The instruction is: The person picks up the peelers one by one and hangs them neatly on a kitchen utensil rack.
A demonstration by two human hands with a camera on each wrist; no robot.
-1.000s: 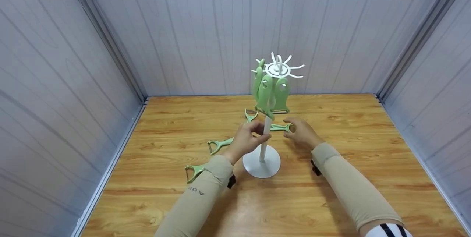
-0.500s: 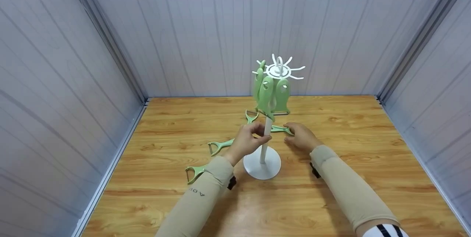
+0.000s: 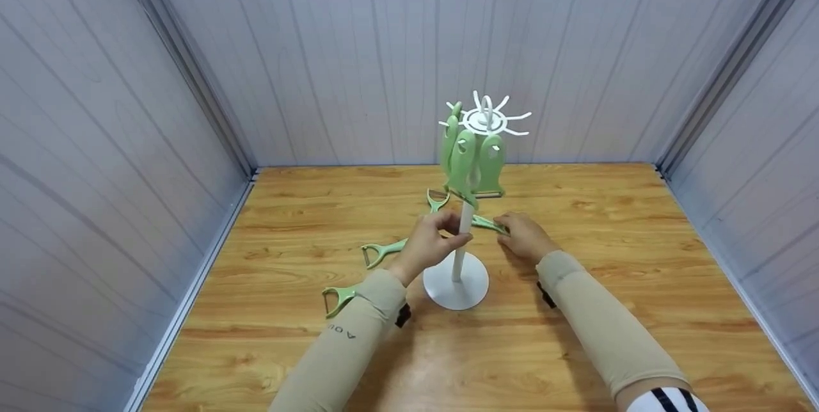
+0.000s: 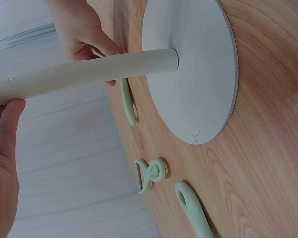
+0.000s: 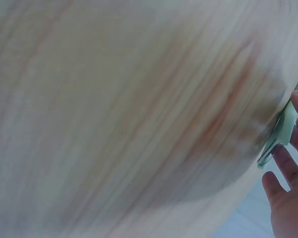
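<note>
Newly pinching a slender green plastic peeler (image 3: pixel 489 224) with right grip (image 3: pixel 526 235), likely secured, behind-right of a white, round-based stand (image 3: pixel 472 287) pinched in left grip (image 3: pixel 425 249).

I work in a small walled-in booth, some sort of workspace. A pale blue-grey wall of smooth, lined panels (image 3: pixel 358 60) rises at twelve o'clock, with matching panel walls (image 3: pixel 83 156) at nine and three. Straight grey metal corner strips (image 3: pixel 182 54) run up at eleven and one. A yellow-brown wood-grain tabletop (image 3: pixel 608 207) spans between them. Green plastic peelers (image 3: pixel 491 166) add a kitchen touch.
</note>
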